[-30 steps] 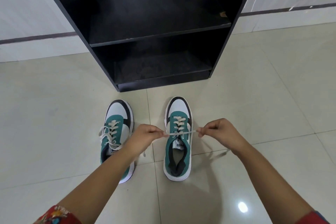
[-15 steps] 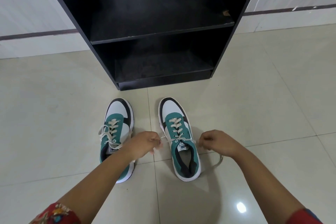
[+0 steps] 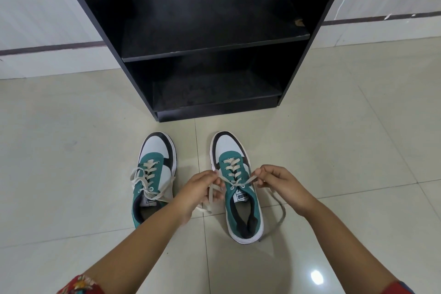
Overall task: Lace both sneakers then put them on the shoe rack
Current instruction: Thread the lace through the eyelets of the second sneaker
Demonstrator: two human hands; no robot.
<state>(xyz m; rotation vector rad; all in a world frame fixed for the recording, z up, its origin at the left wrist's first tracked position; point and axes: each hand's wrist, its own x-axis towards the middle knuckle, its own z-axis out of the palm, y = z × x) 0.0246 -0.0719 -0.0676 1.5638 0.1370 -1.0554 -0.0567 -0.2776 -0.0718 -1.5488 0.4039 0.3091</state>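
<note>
Two teal, white and black sneakers stand side by side on the tiled floor, toes toward the black shoe rack [image 3: 296, 71]. The left sneaker [image 3: 155, 174] is laced, with loose cream loops hanging over its sides. The right sneaker [image 3: 236, 188] is laced to its top eyelets. My left hand [image 3: 200, 188] pinches the left end of its cream lace [image 3: 279, 207] just beside the top eyelets. My right hand [image 3: 279, 181] pinches the right end on the other side, and the rest of that end trails down to the floor by the heel.
The rack has two bare dark shelves, the upper shelf [image 3: 210, 38] and the lower shelf [image 3: 214, 93], and stands against a white wall with a dark stripe. Glossy beige floor tiles [image 3: 71, 145] spread to both sides of the shoes.
The right sneaker has turned and shifted, its toe now angled left. Both hands dropped from a taut horizontal pull to holding the lace ends close to the top eyelets.
</note>
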